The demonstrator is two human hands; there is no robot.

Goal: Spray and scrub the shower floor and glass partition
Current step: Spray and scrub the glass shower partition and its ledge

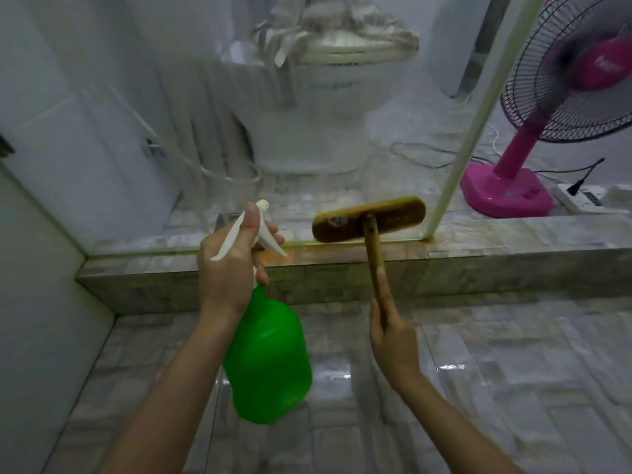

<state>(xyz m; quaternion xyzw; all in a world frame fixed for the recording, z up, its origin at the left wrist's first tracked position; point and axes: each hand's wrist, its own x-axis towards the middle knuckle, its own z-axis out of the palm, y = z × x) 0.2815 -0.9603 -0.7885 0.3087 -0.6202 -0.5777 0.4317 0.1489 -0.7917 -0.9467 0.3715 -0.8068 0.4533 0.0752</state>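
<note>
The left hand (232, 265) is clenched around the neck of a green spray bottle (268, 360), thumb lying along the top of its white trigger head (254, 230), whose nozzle points toward the lower part of the glass partition (239, 131). The bottle hangs tilted below the grip, its body over the wet tiled shower floor (496, 388). The right hand (393, 336) is closed around the wooden handle of a scrub brush (369, 218), forefinger stretched up along the shaft. The brush's long wooden head lies level, pressed against the bottom of the glass just above the raised tiled curb (342, 278) on which the partition stands; bristles cannot be made out. Orange-brown staining shows along the foot of the glass near the brush and below the nozzle. The glass is cloudy, and a white toilet (328, 107) shows blurred behind it. A pale frame post (478, 121) edges the partition on the right, and beyond it a pink pedestal fan (554, 107) stands on the outer floor beside a white power strip (581, 200).
</note>
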